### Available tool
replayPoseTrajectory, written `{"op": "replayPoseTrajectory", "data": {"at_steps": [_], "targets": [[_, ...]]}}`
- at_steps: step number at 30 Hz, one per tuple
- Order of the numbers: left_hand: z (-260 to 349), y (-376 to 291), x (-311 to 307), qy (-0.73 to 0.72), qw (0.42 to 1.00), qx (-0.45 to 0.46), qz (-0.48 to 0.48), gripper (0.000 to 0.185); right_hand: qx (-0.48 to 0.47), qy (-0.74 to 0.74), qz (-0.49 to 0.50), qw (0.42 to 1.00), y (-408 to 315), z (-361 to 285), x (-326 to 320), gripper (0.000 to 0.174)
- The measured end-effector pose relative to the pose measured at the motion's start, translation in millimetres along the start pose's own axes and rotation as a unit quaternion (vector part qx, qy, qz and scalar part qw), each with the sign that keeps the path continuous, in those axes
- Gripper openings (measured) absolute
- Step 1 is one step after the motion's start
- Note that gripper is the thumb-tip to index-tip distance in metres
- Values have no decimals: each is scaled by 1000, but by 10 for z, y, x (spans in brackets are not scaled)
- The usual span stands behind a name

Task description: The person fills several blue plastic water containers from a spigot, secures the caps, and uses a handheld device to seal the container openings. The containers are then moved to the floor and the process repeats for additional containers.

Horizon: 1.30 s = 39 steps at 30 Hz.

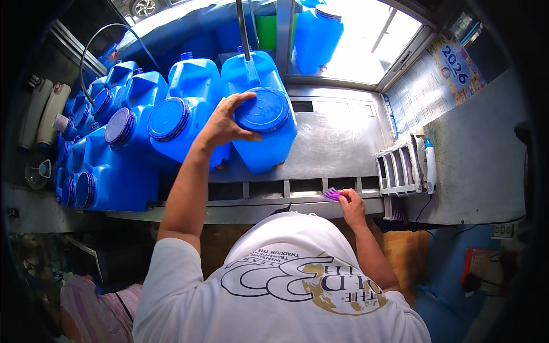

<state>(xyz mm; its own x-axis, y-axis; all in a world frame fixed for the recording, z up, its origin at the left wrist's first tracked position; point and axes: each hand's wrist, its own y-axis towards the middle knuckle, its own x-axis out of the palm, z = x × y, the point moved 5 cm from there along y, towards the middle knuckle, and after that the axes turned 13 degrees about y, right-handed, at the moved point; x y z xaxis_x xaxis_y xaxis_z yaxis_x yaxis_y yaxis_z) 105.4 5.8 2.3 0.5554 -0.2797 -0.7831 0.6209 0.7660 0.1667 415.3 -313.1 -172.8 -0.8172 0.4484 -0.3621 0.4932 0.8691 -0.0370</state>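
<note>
My left hand (229, 120) rests on the wide blue lid (262, 110) of a blue plastic water jug (261, 152), thumb and fingers spread along the lid's rim. Above that lid, the jug's handle and narrow threaded spout stand under a metal pipe (243, 32). Between the fingertips of my right hand (354, 208) is a crumpled purple plastic seal (333, 194), held over the counter's front channel. Another blue jug (195, 79) stands just left of the first, its own round lid (169, 119) toward me.
Several more blue jugs (116, 171) crowd the left of the stainless-steel counter (339, 145). At the right end are a white slotted rack (399, 167) and a white heat gun or similar handheld device (430, 167) with a cord. Another jug (317, 38) stands beyond the window frame. A person's patterned clothing (96, 306) shows lower left.
</note>
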Motion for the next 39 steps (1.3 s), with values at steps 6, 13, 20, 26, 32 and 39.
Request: {"op": "replayPoseTrajectory", "data": {"at_steps": [6,13,20,26,32,39], "targets": [[347,79,-105,179,983,-22,-38,111,-6,-16,2,1000,-12,-126,79,10],[740,137,112,299,946,-114,-51,105,-10,-13,4,1000,-47,-190,189,10],[708,177,64,319,944,-35,-76,102,5,1,-27,1000,-11,-37,241,10],[694,189,39,299,951,25,-78,103,-7,11,-51,999,146,-40,175,10],[660,227,5,305,942,59,-127,109,-21,13,-72,997,171,11,15,11],[872,147,209,378,908,-176,-47,110,-1,23,-64,998,153,193,-273,11]]}}
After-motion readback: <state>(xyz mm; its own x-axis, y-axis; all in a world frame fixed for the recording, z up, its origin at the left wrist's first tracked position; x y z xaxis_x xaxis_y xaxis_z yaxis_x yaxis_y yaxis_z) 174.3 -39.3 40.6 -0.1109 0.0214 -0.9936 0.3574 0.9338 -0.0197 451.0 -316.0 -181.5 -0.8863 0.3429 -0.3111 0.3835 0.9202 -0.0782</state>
